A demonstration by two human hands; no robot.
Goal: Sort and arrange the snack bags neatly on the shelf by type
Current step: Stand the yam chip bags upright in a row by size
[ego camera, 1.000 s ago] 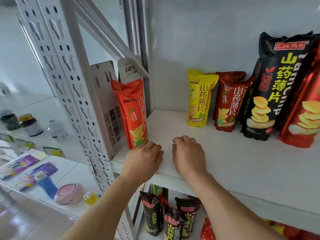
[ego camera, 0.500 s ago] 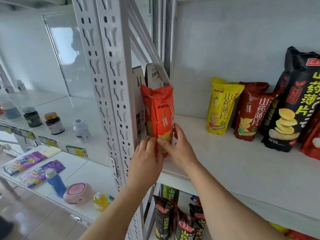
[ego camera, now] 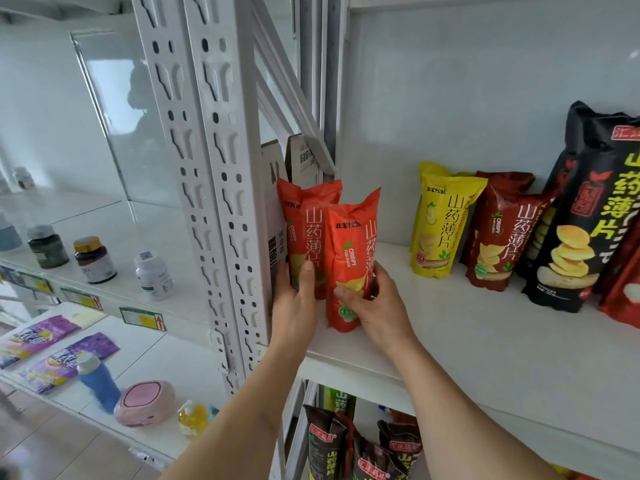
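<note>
Two orange yam-chip bags stand upright at the far left end of the white shelf [ego camera: 485, 341], just beside the perforated upright post [ego camera: 221, 202]. Rear orange bag [ego camera: 304, 216] sits w/ its left edge against flat cardboard boxes [ego camera: 294, 161] leaning by the post; front orange bag [ego camera: 349, 258] stands just in front & slightly right, overlapping it. Left hand [ego camera: 294, 306] grips the rear bag low down, thumb across its front, rest of the fingers hidden behind. Right hand [ego camera: 377, 306] grips the front bag near its base, thumb [ego camera: 346, 294] on the front face, other fingers wrapped round the right side.

Further right on same shelf, well apart from the orange pair: yellow chip bag [ego camera: 440, 223], upright, then dark red chip bag [ego camera: 498, 233] just beside it, both leaning on the back wall. Big black chip bag [ego camera: 588, 209] next, w/ a red bag [ego camera: 623, 299] at frame edge.

Lower shelf: black chip bags [ego camera: 329, 445] upright. Neighbouring rack to the left: pill bottles [ego camera: 93, 261], purple packets [ego camera: 72, 358], blue bottle [ego camera: 98, 382], pink case [ego camera: 145, 403].
</note>
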